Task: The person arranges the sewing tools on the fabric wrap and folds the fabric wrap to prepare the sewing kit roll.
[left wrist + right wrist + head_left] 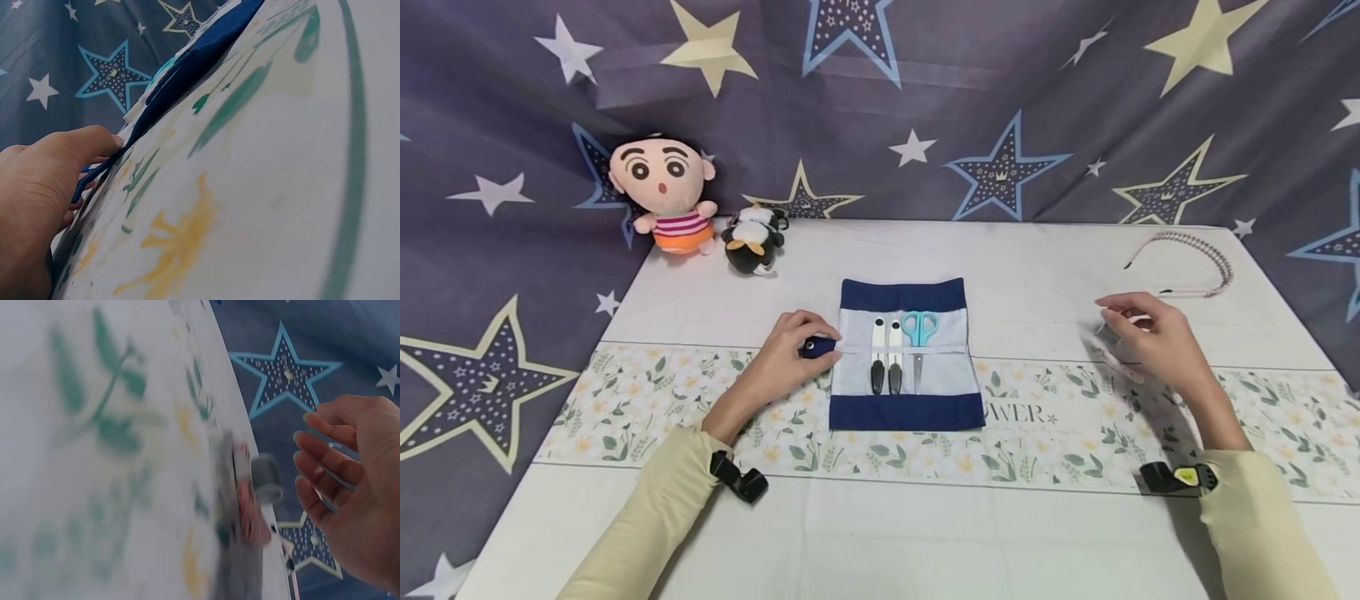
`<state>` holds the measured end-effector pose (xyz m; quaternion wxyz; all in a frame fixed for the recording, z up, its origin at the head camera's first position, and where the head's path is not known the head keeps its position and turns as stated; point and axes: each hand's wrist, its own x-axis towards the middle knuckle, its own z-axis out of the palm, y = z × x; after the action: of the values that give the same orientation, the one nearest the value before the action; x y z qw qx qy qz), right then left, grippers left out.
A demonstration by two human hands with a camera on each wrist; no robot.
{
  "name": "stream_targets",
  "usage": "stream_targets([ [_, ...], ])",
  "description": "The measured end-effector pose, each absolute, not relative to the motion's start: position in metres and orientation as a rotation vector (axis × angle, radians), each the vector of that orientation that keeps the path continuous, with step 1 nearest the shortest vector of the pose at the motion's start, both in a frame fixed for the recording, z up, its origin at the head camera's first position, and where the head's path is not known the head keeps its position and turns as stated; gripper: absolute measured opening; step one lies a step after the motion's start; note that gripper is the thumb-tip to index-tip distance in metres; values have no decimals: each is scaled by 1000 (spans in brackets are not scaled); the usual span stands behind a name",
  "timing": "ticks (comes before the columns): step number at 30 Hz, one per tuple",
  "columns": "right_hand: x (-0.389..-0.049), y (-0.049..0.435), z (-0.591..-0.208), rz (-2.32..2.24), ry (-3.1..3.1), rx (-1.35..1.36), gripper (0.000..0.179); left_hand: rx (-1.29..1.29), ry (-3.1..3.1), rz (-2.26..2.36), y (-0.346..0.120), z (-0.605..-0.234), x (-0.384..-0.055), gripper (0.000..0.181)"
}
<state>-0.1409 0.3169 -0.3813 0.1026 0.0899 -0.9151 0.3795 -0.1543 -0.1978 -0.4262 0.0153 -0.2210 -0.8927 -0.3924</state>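
The navy-edged pouch (906,412) lies spread at the middle of the table (910,525), its pale strip (856,350) apparently there to keep the teal scissors (921,328) and two white-and-black tools (878,336) in place. The left hand (778,354) pinches its left edge, probably to steady the cloth. Well to the right, the right hand (1161,346) curls loosely with no visible hold, and the right-wrist view shows a blurred grey cylinder (267,479) beside a pink bundle (251,515), hard to make out from the head.

Plush doll (664,187), black-and-white penguin toy (752,236) just beside; curved headband (1213,251) back right; star-print cloth (917,108) behind.
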Motion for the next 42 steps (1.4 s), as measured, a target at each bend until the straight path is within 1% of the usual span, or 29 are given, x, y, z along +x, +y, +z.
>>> stream_targets([
  [10, -114, 348, -393, 1055, -2757, 175, 29, -691, -2801, -1229, -198, -425, -153, 19],
  [14, -107, 356, -397, 1060, -2785, 135, 32, -685, -2801, -1221, -198, -425, -152, 19],
  [19, -97, 363, -401, 1063, -2813, 135, 31, -678, -2802, -1226, -199, -425, -152, 19],
  [23, -90, 365, -406, 1027, -2828, 141, 28, -668, -2806, -1222, -199, -425, -152, 20],
  [32, -74, 363, -412, 971, -2878, 89, 30, -666, -2805, -1232, -197, -424, -152, 21],
  [36, -73, 360, -415, 928, -2891, 92, 30, -664, -2809, -1230, -197, -424, -152, 20],
  [42, -74, 356, -419, 880, -2835, 126, 24, -678, -2800, -1209, -198, -424, -153, 20],
])
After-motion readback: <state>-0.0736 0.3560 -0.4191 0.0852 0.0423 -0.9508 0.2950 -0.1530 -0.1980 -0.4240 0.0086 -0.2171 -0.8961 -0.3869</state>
